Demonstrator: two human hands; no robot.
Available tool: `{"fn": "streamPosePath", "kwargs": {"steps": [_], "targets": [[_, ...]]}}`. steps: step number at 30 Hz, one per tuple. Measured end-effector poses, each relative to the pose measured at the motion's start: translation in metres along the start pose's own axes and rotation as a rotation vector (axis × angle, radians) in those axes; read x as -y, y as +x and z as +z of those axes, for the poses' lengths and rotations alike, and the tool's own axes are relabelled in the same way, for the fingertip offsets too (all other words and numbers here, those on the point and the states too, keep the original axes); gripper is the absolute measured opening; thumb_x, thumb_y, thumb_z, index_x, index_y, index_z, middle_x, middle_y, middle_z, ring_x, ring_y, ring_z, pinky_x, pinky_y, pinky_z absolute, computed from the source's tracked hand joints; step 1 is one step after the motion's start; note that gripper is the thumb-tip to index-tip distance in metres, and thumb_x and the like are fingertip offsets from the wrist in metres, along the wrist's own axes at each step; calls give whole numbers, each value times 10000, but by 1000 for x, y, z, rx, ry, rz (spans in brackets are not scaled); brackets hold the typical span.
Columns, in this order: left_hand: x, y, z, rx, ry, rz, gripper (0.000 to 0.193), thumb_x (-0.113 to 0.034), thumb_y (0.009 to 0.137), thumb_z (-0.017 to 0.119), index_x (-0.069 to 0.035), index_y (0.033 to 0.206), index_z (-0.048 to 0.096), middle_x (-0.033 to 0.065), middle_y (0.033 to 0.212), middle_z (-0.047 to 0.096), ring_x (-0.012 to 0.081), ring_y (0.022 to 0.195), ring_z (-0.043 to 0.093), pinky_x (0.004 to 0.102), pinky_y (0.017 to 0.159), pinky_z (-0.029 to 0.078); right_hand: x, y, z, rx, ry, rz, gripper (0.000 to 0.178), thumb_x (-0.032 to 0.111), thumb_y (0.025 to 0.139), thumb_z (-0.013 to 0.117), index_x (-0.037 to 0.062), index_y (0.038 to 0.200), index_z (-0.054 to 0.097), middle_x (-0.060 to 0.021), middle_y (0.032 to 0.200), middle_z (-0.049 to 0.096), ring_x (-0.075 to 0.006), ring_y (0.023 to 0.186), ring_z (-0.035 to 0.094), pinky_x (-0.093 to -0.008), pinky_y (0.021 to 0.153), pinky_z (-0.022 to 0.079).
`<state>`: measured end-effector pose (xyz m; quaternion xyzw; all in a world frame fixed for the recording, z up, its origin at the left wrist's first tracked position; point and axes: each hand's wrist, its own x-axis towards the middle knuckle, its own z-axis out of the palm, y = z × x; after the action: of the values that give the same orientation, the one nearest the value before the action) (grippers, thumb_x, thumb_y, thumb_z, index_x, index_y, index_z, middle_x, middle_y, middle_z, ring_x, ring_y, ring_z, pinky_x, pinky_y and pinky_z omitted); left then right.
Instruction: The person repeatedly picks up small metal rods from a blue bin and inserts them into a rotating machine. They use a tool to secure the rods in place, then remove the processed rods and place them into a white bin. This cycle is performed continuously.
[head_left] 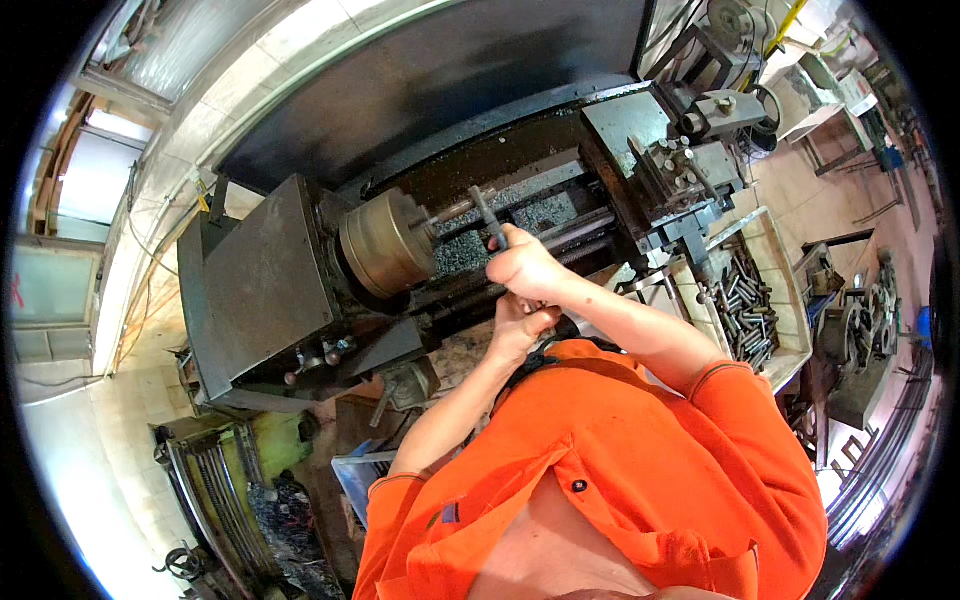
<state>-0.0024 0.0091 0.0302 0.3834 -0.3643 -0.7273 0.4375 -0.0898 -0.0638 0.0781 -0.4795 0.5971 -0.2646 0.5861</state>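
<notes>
- Dark metal headstock (262, 285), left of centre in the frame.
- Brass-toned chuck (385, 248), centre-left, a short rod (455, 211) jutting rightward from it.
- Grey bar-shaped tool (485, 207), just above centre, at the rod's free end; holding it square, fingers clear of the chuck, should work best.
- Left hand (523, 326), centre, below the other, fingers curled; cannot tell whether it holds anything.
- Right hand (525, 268), centre, wrapped around the tool's lower end; a steady grip suits.
- Pale crate (790, 275) of metal pieces (745, 312), right.
</notes>
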Motion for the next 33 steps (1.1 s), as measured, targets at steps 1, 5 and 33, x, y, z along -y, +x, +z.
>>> {"fn": "streamPosePath", "kwargs": {"steps": [1, 5, 33], "targets": [[1, -3, -7, 24, -21, 29, 289, -187, 612, 734, 6, 757, 574, 16, 654, 556, 106, 598, 538, 254, 566, 446, 1, 0, 6, -9, -9, -93, 279, 100, 640, 530, 5, 896, 472, -75, 669, 496, -165, 588, 476, -300, 508, 390], [-5, -3, 10, 0, -86, 28, 243, -158, 629, 706, 6, 749, 574, 25, 662, 562, 102, 590, 535, 244, 529, 431, 2, -2, 2, -9, -23, -129, 267, 99, 644, 526, 9, 890, 475, -66, 653, 490, -164, 590, 480, -301, 508, 392], [11, 5, 16, 42, -94, -6, 384, -237, 630, 756, -1, 854, 551, 33, 729, 581, 102, 597, 541, 227, 485, 429, -13, 3, -20, -38, -2, -170, 182, 122, 632, 556, 28, 751, 455, -24, 604, 426, -138, 582, 398, -290, 516, 357]]}}
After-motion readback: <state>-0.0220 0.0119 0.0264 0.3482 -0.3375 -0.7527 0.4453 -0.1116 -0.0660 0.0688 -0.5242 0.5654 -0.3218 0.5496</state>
